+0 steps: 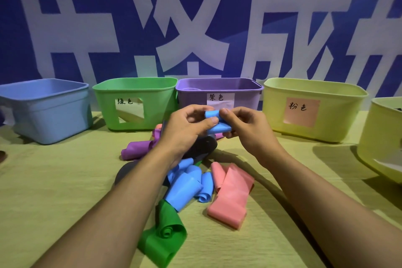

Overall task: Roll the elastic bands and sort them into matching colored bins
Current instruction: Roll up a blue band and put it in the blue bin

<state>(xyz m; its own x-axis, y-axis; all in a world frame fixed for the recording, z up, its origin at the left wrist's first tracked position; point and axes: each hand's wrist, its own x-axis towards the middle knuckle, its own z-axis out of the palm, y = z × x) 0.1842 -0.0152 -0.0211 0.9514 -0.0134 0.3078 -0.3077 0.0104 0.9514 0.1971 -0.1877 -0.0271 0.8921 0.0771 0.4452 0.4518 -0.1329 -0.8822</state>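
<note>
Both hands hold one blue elastic band (217, 124), partly rolled, in the air in front of the purple bin (219, 91). My left hand (187, 128) pinches its left side with thumb and fingers; my right hand (243, 126) grips the right side. On the cloth below lie loose bands: blue (185, 187), pink (230, 198), green (163, 237), purple (137, 149) and dark grey (204, 148). The blue bin (47, 111), the green bin (134, 102) and a yellow bin with a pink label (313, 109) stand in a row at the back.
Another yellow bin (380, 137) sits at the far right edge. A yellow-green cloth (65, 191) covers the table. A blue wall with large white characters rises right behind the bins.
</note>
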